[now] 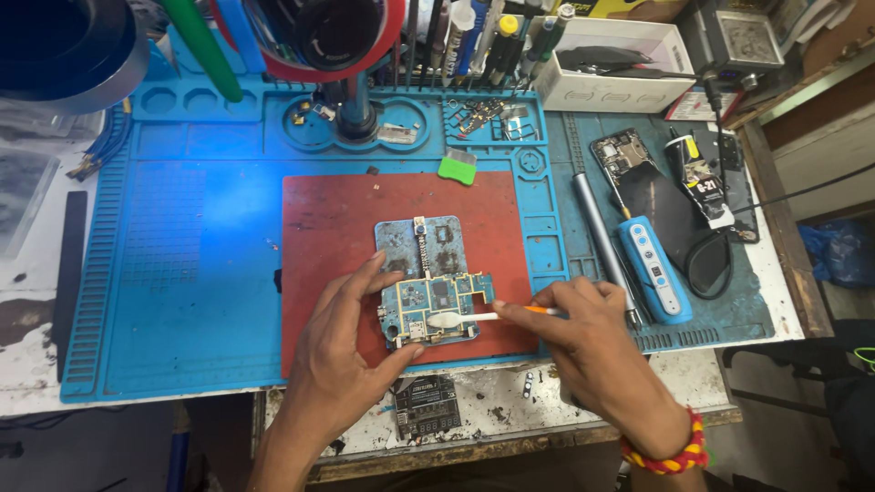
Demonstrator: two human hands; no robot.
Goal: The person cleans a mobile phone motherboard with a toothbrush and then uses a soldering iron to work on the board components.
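The table [27,364] carries a large blue work mat [182,273], and on it, toward 6 o'clock, lies a red pad [328,228] where the work sits. At the pad's lower middle rests the opened phone body [421,239], with a blue circuit board [436,305] lying across its near end. The left hand [342,351] reaches in from 7 o'clock, its fingers spread apart and braced on the board's left edge and near corner, steadying rather than clamping it. The right hand [592,342] comes from 4 o'clock, thumb and fingers pinched together on an orange-stemmed swab [483,316] whose white tip lies on the board's lower half. By the look of it, the step in hand is wiping the board's surface; the next stroke would call for light, even pressure along the components while the left hand keeps the board from sliding. At 3 o'clock of the pad lie a grey pen-shaped tool [597,232], a blue handheld tool [654,269] and a second opened phone [638,173]. At 12 o'clock a green scraper [458,167] sits by a tray of small parts. A small black module [427,407] lies at 6 o'clock, on the table edge. The round black object at the top is cut off, the board's fine parts are too small to make out, and the right palm hides the swab's far end.
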